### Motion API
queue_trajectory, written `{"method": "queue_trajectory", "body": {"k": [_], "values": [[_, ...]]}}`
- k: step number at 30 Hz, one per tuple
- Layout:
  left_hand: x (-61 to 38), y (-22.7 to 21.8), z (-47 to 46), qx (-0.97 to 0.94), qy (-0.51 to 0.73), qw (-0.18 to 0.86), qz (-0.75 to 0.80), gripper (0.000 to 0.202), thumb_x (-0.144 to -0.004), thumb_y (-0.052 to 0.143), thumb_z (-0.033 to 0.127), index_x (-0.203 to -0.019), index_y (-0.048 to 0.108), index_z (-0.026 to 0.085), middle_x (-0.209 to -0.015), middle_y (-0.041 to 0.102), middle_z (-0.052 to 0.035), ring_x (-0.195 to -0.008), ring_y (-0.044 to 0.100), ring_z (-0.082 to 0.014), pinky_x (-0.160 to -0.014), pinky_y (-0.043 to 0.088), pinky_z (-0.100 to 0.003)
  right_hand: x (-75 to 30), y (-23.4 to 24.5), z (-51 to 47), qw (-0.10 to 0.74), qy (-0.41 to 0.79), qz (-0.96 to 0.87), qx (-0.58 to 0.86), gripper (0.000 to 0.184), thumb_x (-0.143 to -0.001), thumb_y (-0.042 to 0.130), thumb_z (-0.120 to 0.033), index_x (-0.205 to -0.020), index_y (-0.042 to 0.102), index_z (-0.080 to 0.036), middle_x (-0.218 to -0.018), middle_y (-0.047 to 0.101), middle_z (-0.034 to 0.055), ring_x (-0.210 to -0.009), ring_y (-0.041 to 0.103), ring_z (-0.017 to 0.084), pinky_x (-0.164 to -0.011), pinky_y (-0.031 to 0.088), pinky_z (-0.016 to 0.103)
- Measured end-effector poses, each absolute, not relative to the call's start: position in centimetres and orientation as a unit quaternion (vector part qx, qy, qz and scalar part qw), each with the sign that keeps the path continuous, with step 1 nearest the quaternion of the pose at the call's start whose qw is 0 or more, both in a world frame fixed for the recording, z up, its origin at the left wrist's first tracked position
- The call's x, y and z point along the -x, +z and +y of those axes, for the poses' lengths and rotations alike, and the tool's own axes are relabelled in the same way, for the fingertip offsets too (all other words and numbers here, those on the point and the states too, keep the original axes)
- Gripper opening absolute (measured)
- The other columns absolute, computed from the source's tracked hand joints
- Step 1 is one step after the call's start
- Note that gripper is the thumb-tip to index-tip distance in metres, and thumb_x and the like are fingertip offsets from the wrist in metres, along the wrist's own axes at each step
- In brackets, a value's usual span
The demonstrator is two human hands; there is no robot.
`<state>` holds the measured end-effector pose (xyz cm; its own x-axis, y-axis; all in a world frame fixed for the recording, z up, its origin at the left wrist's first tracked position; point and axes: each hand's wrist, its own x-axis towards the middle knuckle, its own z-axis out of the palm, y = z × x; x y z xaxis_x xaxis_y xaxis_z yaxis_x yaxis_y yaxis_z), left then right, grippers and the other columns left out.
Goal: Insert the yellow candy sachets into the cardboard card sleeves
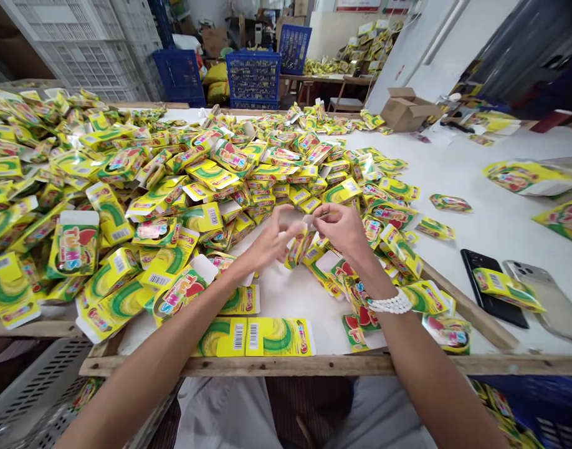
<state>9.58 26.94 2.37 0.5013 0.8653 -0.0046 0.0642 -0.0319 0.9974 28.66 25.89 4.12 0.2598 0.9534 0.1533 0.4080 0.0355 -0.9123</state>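
A small yellow candy box [295,248], its printed side partly covered by fingers, is upright between my hands above the white tabletop. My left hand [270,242] has its fingers curved around the box's left side, index finger raised and bent; its fingertips are slightly blurred. At the top of the box, my right hand [343,229] pinches the pale end flap [308,220] between thumb and fingers. White beads circle the right wrist. Two flat-lying yellow boxes [279,337] with barcodes rest by the near edge, below my hands.
A large heap of printed boxes [211,174] covers the left and middle of the table. A wooden strip [468,305] runs along the right, beside a black phone [494,293] and a grey phone [545,296]. Blue crates [253,78] and a carton [407,109] stand farther back.
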Motion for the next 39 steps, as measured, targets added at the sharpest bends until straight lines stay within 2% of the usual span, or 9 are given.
{"method": "queue_trajectory", "body": {"k": [3, 6, 8, 10, 13, 24, 29, 35, 39], "values": [[-10.0, 1.5, 26.2, -0.715, 0.318, 0.538, 0.313, 0.081, -0.083, 0.082, 0.036, -0.150, 0.036, 0.029, -0.107, 0.074, -0.0024, -0.063, 0.063, -0.0094, -0.059, 0.052, -0.020, -28.6, 3.5, 26.0, 0.513, 0.266, -0.485, 0.657, 0.019, -0.066, 0.071, -0.033, -0.080, 0.069, -0.021, -0.058, 0.069, 0.0010, -0.047, 0.058, 0.017, -0.047, 0.046, 0.029], [-10.1, 1.2, 26.1, -0.713, 0.355, 0.503, 0.335, 0.076, -0.085, 0.076, 0.027, -0.150, 0.037, 0.027, -0.093, 0.071, 0.0021, -0.062, 0.062, -0.0104, -0.061, 0.055, -0.021, -28.0, 3.7, 25.8, 0.549, 0.278, -0.454, 0.645, 0.019, -0.066, 0.074, -0.032, -0.081, 0.067, -0.022, -0.061, 0.070, 0.0004, -0.050, 0.063, 0.018, -0.052, 0.052, 0.030], [-10.0, 1.3, 26.3, -0.673, 0.385, 0.527, 0.348, 0.076, -0.086, 0.075, 0.031, -0.151, 0.035, 0.028, -0.093, 0.069, 0.0004, -0.068, 0.069, -0.0145, -0.059, 0.058, -0.023, -27.6, 4.2, 25.7, 0.570, 0.299, -0.461, 0.611, 0.021, -0.069, 0.076, -0.034, -0.083, 0.066, -0.022, -0.065, 0.071, 0.0007, -0.055, 0.066, 0.019, -0.057, 0.056, 0.031], [-10.0, 1.6, 26.5, -0.624, 0.409, 0.574, 0.337, 0.087, -0.084, 0.079, 0.037, -0.154, 0.027, 0.032, -0.101, 0.069, -0.0020, -0.073, 0.074, -0.0179, -0.058, 0.062, -0.026, -27.3, 4.5, 25.6, 0.582, 0.313, -0.481, 0.576, 0.023, -0.072, 0.077, -0.039, -0.084, 0.067, -0.022, -0.073, 0.074, 0.0026, -0.064, 0.071, 0.020, -0.064, 0.060, 0.032], [-9.9, 2.0, 26.6, -0.581, 0.423, 0.623, 0.309, 0.098, -0.081, 0.084, 0.043, -0.154, 0.019, 0.037, -0.107, 0.068, -0.0018, -0.071, 0.076, -0.0177, -0.058, 0.066, -0.029, -27.0, 4.6, 25.5, 0.592, 0.329, -0.506, 0.534, 0.029, -0.072, 0.081, -0.041, -0.090, 0.071, -0.021, -0.089, 0.079, 0.0054, -0.079, 0.076, 0.022, -0.073, 0.063, 0.033], [-9.6, 3.0, 26.1, -0.545, 0.399, 0.674, 0.299, 0.094, -0.075, 0.085, 0.035, -0.151, 0.030, 0.037, -0.100, 0.070, 0.0006, -0.074, 0.079, -0.0227, -0.055, 0.065, -0.029, -26.3, 4.5, 24.9, 0.557, 0.408, -0.534, 0.488, 0.034, -0.074, 0.085, -0.044, -0.095, 0.086, -0.017, -0.090, 0.084, 0.0074, -0.077, 0.074, 0.022, -0.072, 0.059, 0.034], [-9.5, 3.2, 26.2, -0.546, 0.378, 0.682, 0.305, 0.086, -0.073, 0.084, 0.032, -0.144, 0.035, 0.035, -0.100, 0.071, 0.0014, -0.071, 0.079, -0.0224, -0.049, 0.062, -0.027, -26.6, 4.8, 24.8, 0.544, 0.433, -0.519, 0.497, 0.030, -0.071, 0.085, -0.042, -0.089, 0.087, -0.019, -0.077, 0.081, 0.0046, -0.066, 0.069, 0.020, -0.062, 0.056, 0.032], [-9.7, 3.2, 26.1, -0.550, 0.380, 0.671, 0.321, 0.063, -0.078, 0.083, 0.046, -0.126, 0.044, 0.031, -0.101, 0.072, 0.0011, -0.069, 0.077, -0.0189, -0.046, 0.059, -0.021, -26.3, 4.9, 24.7, 0.511, 0.436, -0.556, 0.490, 0.029, -0.075, 0.081, -0.049, -0.080, 0.086, -0.021, -0.069, 0.076, 0.0029, -0.059, 0.065, 0.020, -0.054, 0.054, 0.033], [-9.7, 3.1, 26.1, -0.564, 0.387, 0.659, 0.313, 0.061, -0.081, 0.081, 0.056, -0.123, 0.046, 0.030, -0.103, 0.073, -0.0007, -0.069, 0.077, -0.0185, -0.045, 0.058, -0.022, -26.3, 4.9, 24.6, 0.532, 0.406, -0.555, 0.494, 0.030, -0.075, 0.083, -0.049, -0.087, 0.087, -0.021, -0.085, 0.082, 0.0054, -0.075, 0.073, 0.024, -0.066, 0.059, 0.036]]}}
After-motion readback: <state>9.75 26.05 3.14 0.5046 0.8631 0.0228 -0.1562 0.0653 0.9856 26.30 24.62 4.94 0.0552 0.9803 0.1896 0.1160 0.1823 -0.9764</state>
